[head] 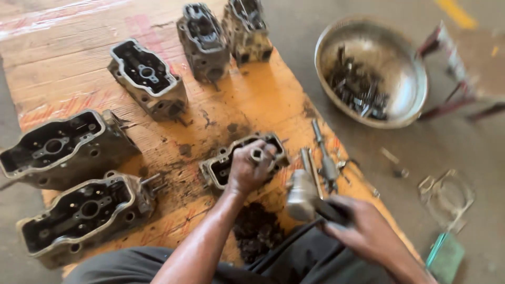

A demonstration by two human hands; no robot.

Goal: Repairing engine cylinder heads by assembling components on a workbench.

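Far beyond the right hand (363, 231), a wide round metal basin (405, 58) holds a heap of small dark metal parts (357, 89). The left hand (247, 168) is closed around a small metal fitting (258, 155) atop the greasy open metal engine casing (223, 165) directly beneath it. The right hand, nearer the body, grips a blurred grey hammer (302, 194).
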